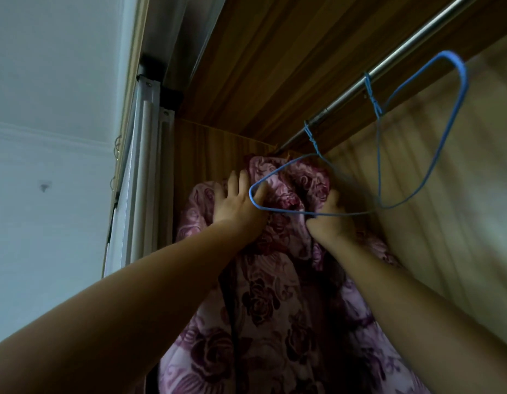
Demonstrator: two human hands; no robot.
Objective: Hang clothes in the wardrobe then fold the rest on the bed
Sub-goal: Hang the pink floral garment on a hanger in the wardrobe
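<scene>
Both arms are reaching up into the wardrobe (261, 66), and the purple floral garment (263, 308) hangs bunched up right under both hands and trails down between the forearms.

The left hand (241, 200) is spread flat with its fingers fairly straight, pressing into the cloth rather than grabbing it. The right hand (329, 217) is curled into a fist with a wad of the fabric in it.

A blue wire hanger (253, 199) hooks on the rail (389, 64) just above the hands. Its loop crosses in front of the left hand's thumb side and its bottom wire runs over the right hand's knuckles. It's too blurry to tell if the right hand has that wire too, or what the garment is actually hanging from. A second blue hanger (461, 81) sits empty further along the rail, up and off to the right hand's outer side.

Handling-wise, the garment looks like thick, plush-ish fabric, so it's probably soft, floppy and a bit heavy for its size, and not fragile or slippery. It will sag wherever it isn't supported. The best grip is likely up at the shoulders or collar, one hand on each side, not a random fistful in the middle. The wire hangers look thin and bendy, so they may tilt under the weight.
</scene>
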